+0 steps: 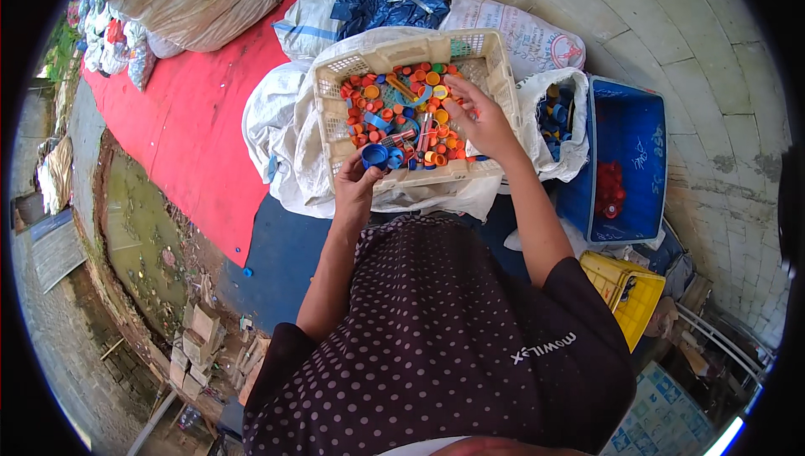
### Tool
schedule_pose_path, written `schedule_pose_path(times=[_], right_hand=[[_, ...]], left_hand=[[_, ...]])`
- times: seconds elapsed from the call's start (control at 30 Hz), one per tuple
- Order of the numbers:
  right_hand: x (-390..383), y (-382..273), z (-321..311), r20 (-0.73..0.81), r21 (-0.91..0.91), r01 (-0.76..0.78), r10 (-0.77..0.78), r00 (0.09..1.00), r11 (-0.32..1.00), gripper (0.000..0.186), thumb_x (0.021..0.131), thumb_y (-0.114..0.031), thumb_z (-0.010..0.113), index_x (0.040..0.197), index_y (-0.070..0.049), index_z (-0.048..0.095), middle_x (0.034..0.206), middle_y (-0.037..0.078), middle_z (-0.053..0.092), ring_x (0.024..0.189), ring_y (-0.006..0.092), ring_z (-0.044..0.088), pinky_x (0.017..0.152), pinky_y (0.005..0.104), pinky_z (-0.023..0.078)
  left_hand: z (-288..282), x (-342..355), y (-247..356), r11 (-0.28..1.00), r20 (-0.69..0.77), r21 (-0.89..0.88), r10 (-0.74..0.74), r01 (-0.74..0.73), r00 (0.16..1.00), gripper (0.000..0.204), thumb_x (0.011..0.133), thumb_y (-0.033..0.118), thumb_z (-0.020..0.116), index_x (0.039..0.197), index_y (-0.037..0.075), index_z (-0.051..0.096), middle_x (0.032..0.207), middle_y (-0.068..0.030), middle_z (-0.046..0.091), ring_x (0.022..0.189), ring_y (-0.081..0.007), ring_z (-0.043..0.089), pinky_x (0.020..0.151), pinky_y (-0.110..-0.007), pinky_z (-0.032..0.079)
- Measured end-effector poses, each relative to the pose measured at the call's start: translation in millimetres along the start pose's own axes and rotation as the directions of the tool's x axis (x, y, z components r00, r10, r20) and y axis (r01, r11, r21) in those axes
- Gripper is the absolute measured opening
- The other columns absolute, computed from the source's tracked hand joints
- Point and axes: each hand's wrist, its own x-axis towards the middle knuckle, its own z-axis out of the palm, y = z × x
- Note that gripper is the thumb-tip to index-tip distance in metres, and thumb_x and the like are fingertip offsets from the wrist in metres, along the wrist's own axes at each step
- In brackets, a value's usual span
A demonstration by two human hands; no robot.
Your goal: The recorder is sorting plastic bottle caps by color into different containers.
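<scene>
A cream plastic crate (331, 133) with latticed sides sits in front of me, holding many orange, red, yellow and blue bottle caps (370, 92). At its near left corner, my left hand (355, 185) grips a large blue cap (375, 156) whose hollow side faces up. My right hand (480, 118) hovers over the right part of the crate, fingers apart, with nothing seen in it. Among the caps lie a blue ring-like piece (378, 121) and an orange-brown stick-shaped piece (401, 87).
White sacks (281, 129) lie around and under the crate. To the right stand an open sack of dark blue pieces (553, 121), a blue bin (633, 196) with red pieces, and a yellow crate (641, 301). A red sheet (201, 112) spreads left; a block wall (679, 62) curves behind.
</scene>
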Motion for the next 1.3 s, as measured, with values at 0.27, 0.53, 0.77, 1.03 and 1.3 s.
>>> schedule_pose_path(times=[0.27,0.53,0.77,1.03,1.3], right_hand=[[15.1,182.8,-5.1,0.612,-0.678,0.113,0.473,0.634,0.726,0.023,0.079,-0.015,0.063,0.097,-0.003,0.071,0.096,0.017,0.07,0.086,0.0314,0.068,0.077,0.0396,0.053],[0.9,229.0,-2.1,0.445,-0.822,0.074,0.556,0.702,0.565,0.026,0.073,-0.005,0.061,0.095,-0.008,0.074,0.097,0.018,0.07,0.088,0.0337,0.068,0.075,0.0404,0.054],[-15.1,236.7,-0.9,0.357,-0.897,0.044,0.664,0.657,0.439,0.028,0.081,-0.006,0.057,0.105,-0.001,0.069,0.109,0.019,0.068,0.095,0.0348,0.068,0.081,0.0446,0.054],[-19.3,190.0,5.2,0.281,-0.869,-0.128,0.689,0.668,0.478,0.023,0.085,-0.011,0.057,0.102,-0.001,0.068,0.115,0.018,0.066,0.101,0.0322,0.066,0.083,0.0443,0.054],[-40.5,31.3,31.1,0.146,0.238,-0.32,0.292,0.945,0.917,0.034,0.084,-0.017,0.074,0.111,-0.002,0.058,0.101,0.004,0.063,0.09,0.0128,0.061,0.085,0.0295,0.051]], left_hand=[[-7.3,-13.2,15.9,0.995,-0.242,0.032,0.103,-0.099,0.965,0.037,0.088,0.006,0.069,0.122,0.0,0.055,0.102,-0.0073,0.062,0.08,-0.0136,0.056,0.076,-0.027,0.047],[-8.0,-33.0,-4.4,0.999,-0.334,0.031,0.017,-0.007,0.942,0.035,0.089,0.007,0.068,0.121,0.001,0.056,0.1,-0.0056,0.062,0.075,-0.0116,0.053,0.082,-0.03,0.05],[18.7,-12.5,-10.4,0.984,-0.168,0.16,-0.054,0.081,0.984,0.04,0.089,0.009,0.069,0.126,0.002,0.055,0.101,-0.0039,0.065,0.082,-0.011,0.058,0.076,-0.027,0.047],[17.0,-2.7,-0.5,0.976,-0.096,0.208,-0.05,0.069,0.994,0.035,0.09,0.005,0.066,0.123,0.001,0.055,0.1,-0.004,0.062,0.079,-0.0105,0.054,0.074,-0.026,0.046],[5.5,-4.3,2.8,0.926,0.038,0.361,-0.131,0.108,0.991,0.05,0.078,0.008,0.081,0.122,0.002,0.058,0.101,-0.0038,0.068,0.085,-0.008,0.062,0.064,-0.021,0.044]])
